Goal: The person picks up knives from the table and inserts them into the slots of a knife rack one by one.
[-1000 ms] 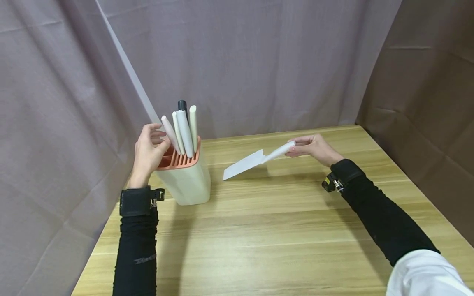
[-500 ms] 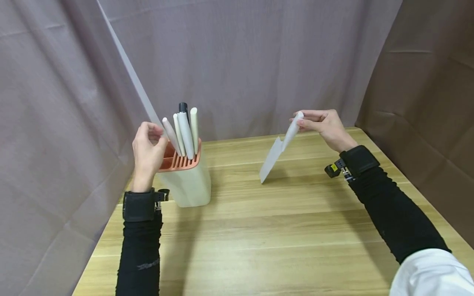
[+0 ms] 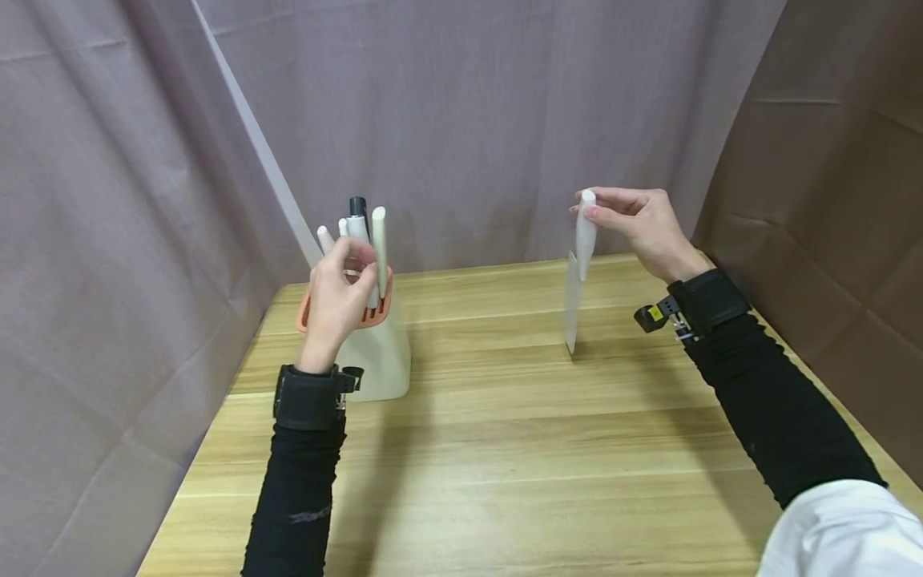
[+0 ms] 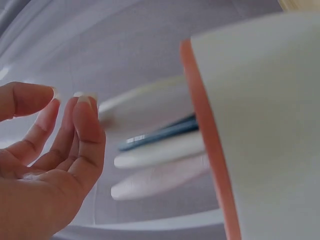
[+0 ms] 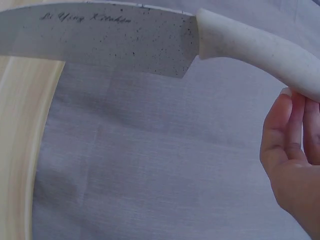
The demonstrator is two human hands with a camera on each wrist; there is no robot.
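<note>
My right hand (image 3: 638, 220) pinches the white handle of a knife (image 3: 574, 304) by its end, so the blade hangs straight down with the tip just above the wooden table (image 3: 505, 465). The right wrist view shows the speckled grey blade (image 5: 110, 37) and my fingers (image 5: 287, 145) on the handle. My left hand (image 3: 339, 292) hovers in front of a cream knife block with an orange top (image 3: 385, 357). Its fingers are relaxed and hold nothing. Several white handles and a dark one (image 3: 377, 240) stick up from the block. In the left wrist view my fingers (image 4: 75, 135) sit close to the handles (image 4: 160, 150) without touching.
Grey-purple curtains (image 3: 469, 120) close off the back and left; a brown curtain (image 3: 829, 160) hangs along the right edge. A pale slanted strip (image 3: 252, 136) runs down behind the block. The block stands at the table's far left corner.
My right hand raised the knife and swung it from nearly flat to hanging blade down. My left hand moved right, from the block's left side to in front of the handles.
</note>
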